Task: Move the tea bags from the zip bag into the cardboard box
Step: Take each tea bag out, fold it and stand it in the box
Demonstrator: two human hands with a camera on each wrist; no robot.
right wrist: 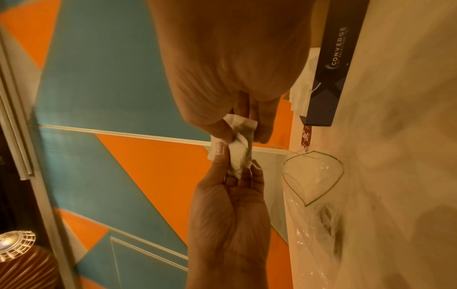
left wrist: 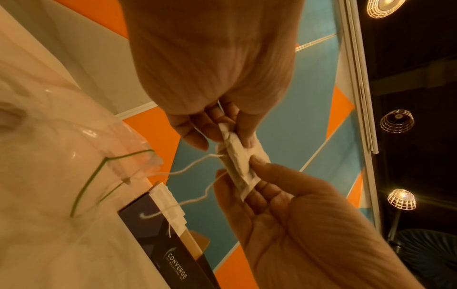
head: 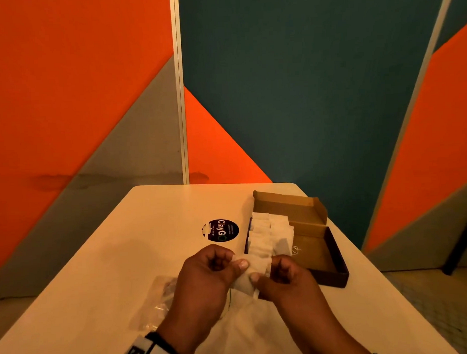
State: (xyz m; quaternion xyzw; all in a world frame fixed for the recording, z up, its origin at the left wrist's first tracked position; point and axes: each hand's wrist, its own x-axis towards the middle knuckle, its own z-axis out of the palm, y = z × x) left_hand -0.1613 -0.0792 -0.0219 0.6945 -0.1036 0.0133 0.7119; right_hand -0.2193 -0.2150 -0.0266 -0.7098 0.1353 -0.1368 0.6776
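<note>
While your left hand [head: 204, 273] and right hand [head: 281, 278] meet just in front of the cardboard box [head: 333, 252], you pinch one tea bag [head: 253, 271] between them, each thumb and fingers curled onto an end of it, lifted off the table [head: 154, 219]. A white string [left wrist: 195, 164] trails from that bag toward the zip bag [head: 157, 304], which lies on the table to the left of your hands, its green-edged mouth open toward the box. More tea bags [head: 268, 234] stand packed in a row along the box's left side, beside its bare cardboard floor. A round dark sticker [head: 220, 230] sits on the table just left of the box.
</note>
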